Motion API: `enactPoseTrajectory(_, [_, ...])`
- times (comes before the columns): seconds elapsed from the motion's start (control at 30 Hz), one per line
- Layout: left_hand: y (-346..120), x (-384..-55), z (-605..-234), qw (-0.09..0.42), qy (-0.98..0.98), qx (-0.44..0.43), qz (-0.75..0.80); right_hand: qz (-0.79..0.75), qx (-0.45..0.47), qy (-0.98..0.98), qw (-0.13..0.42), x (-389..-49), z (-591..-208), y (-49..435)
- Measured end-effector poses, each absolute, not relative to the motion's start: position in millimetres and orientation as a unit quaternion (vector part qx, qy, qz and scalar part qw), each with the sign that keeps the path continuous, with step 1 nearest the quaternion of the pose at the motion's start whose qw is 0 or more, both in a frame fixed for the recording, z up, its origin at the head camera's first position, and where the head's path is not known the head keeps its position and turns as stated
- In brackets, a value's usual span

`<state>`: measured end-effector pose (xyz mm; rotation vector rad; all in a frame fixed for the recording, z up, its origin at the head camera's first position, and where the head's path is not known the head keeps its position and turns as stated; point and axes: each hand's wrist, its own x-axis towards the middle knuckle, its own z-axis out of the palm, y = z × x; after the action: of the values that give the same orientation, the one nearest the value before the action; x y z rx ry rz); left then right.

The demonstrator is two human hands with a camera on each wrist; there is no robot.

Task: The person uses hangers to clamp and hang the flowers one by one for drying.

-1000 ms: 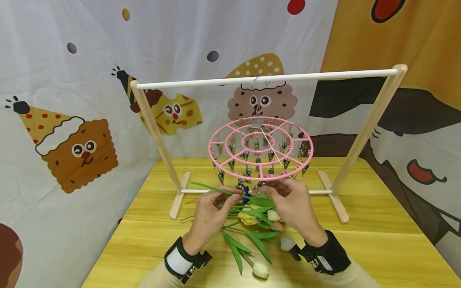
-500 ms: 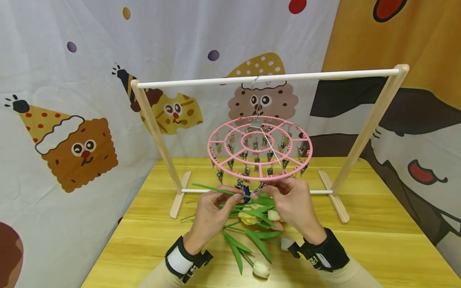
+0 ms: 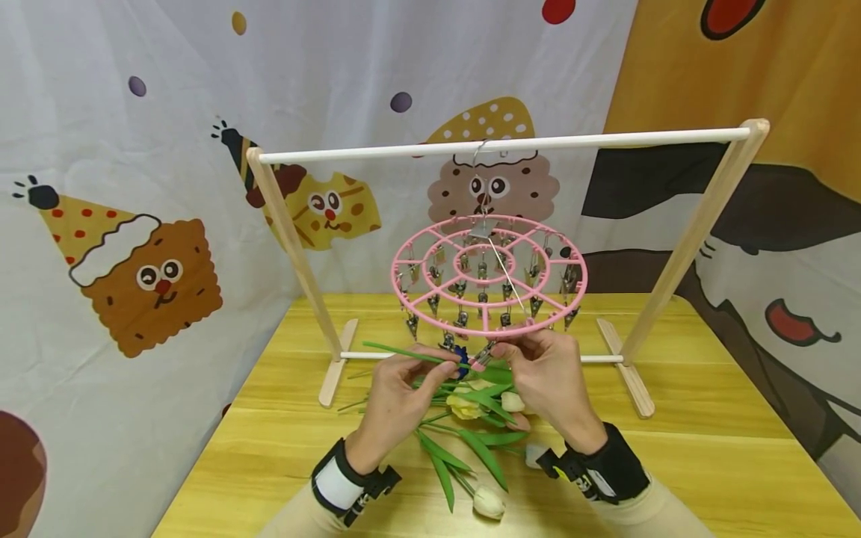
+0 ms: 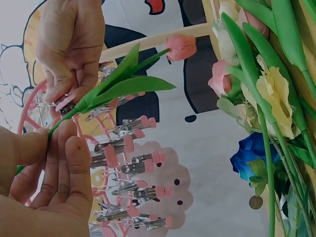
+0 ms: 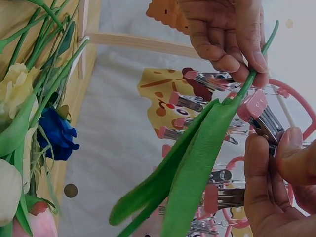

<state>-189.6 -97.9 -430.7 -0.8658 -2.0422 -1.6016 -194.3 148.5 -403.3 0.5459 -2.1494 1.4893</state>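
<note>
Near the front of a round pink clip hanger (image 3: 487, 333), my left hand (image 3: 400, 396) pinches the green stem of an artificial tulip (image 4: 180, 47) between thumb and fingers. Its pink head and long leaves point to the right. My right hand (image 3: 548, 381) grips a metal clip (image 5: 269, 123) with pink tips, hanging from the hanger's near rim. In the right wrist view, the pink tips lie right beside the stem; whether they are around it I cannot tell. Part of the clip is hidden behind my right fingers.
A white rod (image 3: 377, 153) on a wooden stand (image 3: 699, 224) carries the hanger, with several other clips dangling. Artificial flowers lie beneath my hands on the table (image 3: 255, 448), among them a blue flower (image 4: 252, 155), a yellow flower (image 4: 276, 98) and a white tulip (image 3: 488, 503).
My right hand has drawn the clip slightly down, and it now slants with its pink tips toward the stem. The left hand keeps its hold on the tulip with hardly any movement.
</note>
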Motion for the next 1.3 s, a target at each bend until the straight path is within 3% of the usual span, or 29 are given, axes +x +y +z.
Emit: enactPoseTrajectory(1.3, [-92.4,-191.5,-428.4,0.174,-0.739,-0.292,-0.582,0.532,0.252,-0.776,0.226,-191.8,-409.7,151.4])
